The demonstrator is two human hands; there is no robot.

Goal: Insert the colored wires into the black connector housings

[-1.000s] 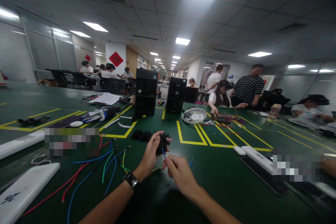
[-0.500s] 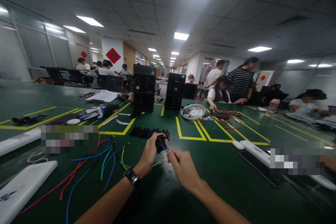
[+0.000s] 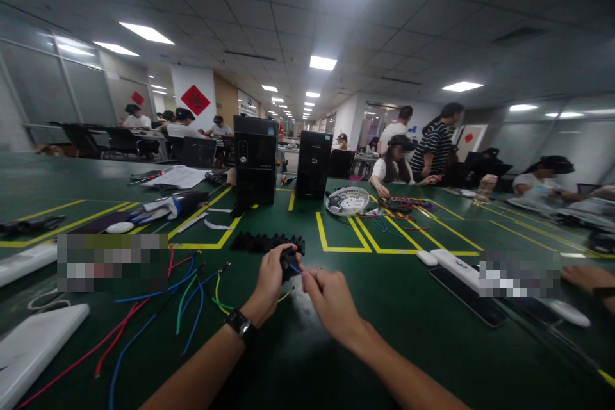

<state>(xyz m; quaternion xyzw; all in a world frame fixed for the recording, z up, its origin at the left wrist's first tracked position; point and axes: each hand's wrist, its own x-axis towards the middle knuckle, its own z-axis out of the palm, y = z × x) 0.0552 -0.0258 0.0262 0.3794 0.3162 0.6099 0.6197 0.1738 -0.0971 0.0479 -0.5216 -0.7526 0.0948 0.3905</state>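
Note:
My left hand (image 3: 270, 280) is closed around a small black block (image 3: 289, 262), held just above the green table. Between the fingertips of my right hand (image 3: 329, 298) is a blue wire (image 3: 295, 269), which runs to the near face of the block. Whether its end sits inside the block I cannot tell. Behind my left hand lies a row of black connector pieces (image 3: 259, 243). A yellow-green wire (image 3: 218, 291) lies to the left of my left wrist, and part of another shows between my hands.
Loose red wires (image 3: 113, 336) and blue wires (image 3: 125, 346) lie at left. Two black computer cases (image 3: 254, 170) stand at the back. A white basket (image 3: 346, 202) is right of them. A phone (image 3: 466, 296) and white power bank (image 3: 456, 269) lie at right, near another person's hand (image 3: 589, 278).
The whole view has shifted slightly, so the scene sits further left. Both my hands keep nearly the same grip on the block and the blue wire.

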